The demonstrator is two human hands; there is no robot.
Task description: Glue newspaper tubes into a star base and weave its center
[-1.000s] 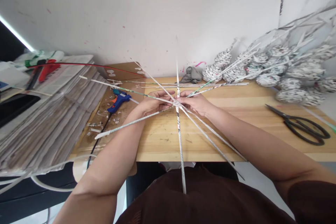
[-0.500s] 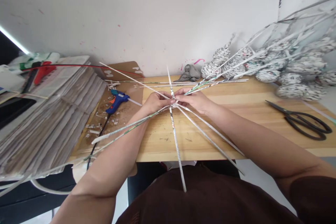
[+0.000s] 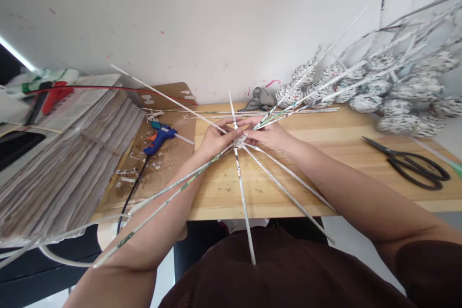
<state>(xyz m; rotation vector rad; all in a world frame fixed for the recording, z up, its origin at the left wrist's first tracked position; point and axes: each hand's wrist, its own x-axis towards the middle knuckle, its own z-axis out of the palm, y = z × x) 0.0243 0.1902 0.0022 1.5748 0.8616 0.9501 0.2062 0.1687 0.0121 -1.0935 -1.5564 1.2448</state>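
Rolled newspaper tubes (image 3: 242,187) spread out like spokes from a small woven centre (image 3: 239,142), held above the wooden table. My left hand (image 3: 216,140) is closed on the left side of that centre, thumb on top. From the right, my right hand (image 3: 269,134) pinches the centre and the tubes beside it, its fingertips close to my left thumb. Two tubes lie across my left forearm, one points toward my body, and others slant to the upper left and upper right. Fingers hide part of the weave.
A blue glue gun (image 3: 160,138) lies on scrap-strewn cardboard at left, beside a tall newspaper stack (image 3: 68,163). Black scissors (image 3: 411,163) rest at right. Several woven paper pieces (image 3: 368,91) stand at the back right, near a grey cloth (image 3: 260,100). Loose paper tubes (image 3: 306,111) lie along the wall.
The spokes have turned slightly: the upper-left tube reaches further out, and one lower-left tube has swung down across my left forearm. Both hands stay at the centre.
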